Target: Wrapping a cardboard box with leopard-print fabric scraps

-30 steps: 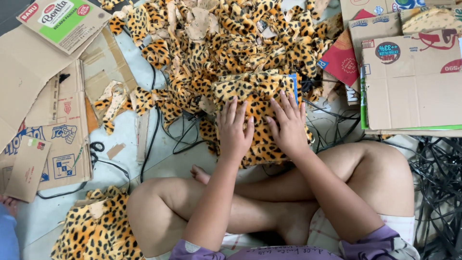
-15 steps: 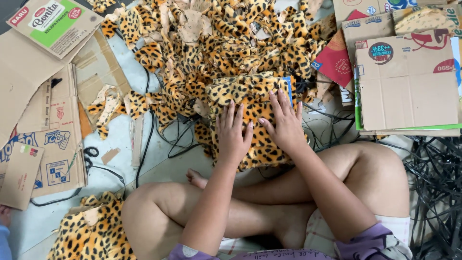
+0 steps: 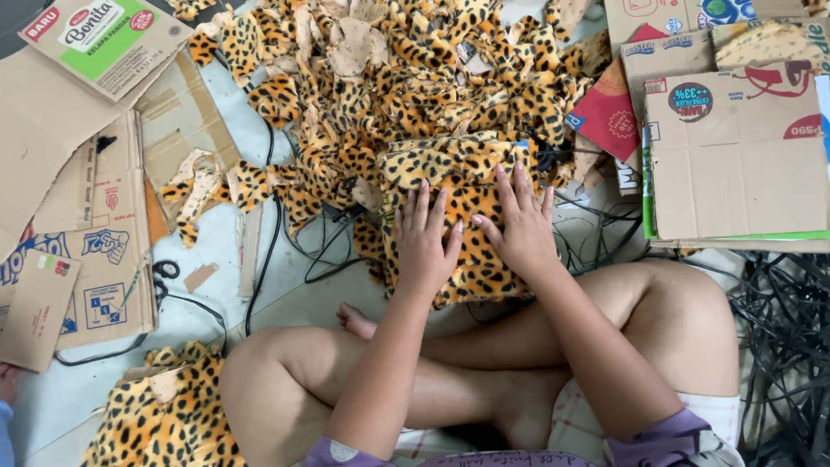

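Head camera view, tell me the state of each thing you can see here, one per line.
Left hand: flat, fingers spread, pressing on the leopard-print piece.
Right hand: flat on the same piece, beside the left.
Leopard-print piece: lying flat on the floor under both hands.
Leopard-print scraps: heaped loosely.
Cardboard sheets: flattened, stacked.
Black cables: tangled.

That leopard-print piece (image 3: pixel 458 220) is plush, fuzzy cloth, same as the pile of scraps (image 3: pixel 406 78) behind it. The flattened boxes (image 3: pixel 735 164) are matt brown cardboard, and the black cables (image 3: pixel 778 346) look like smooth plastic.
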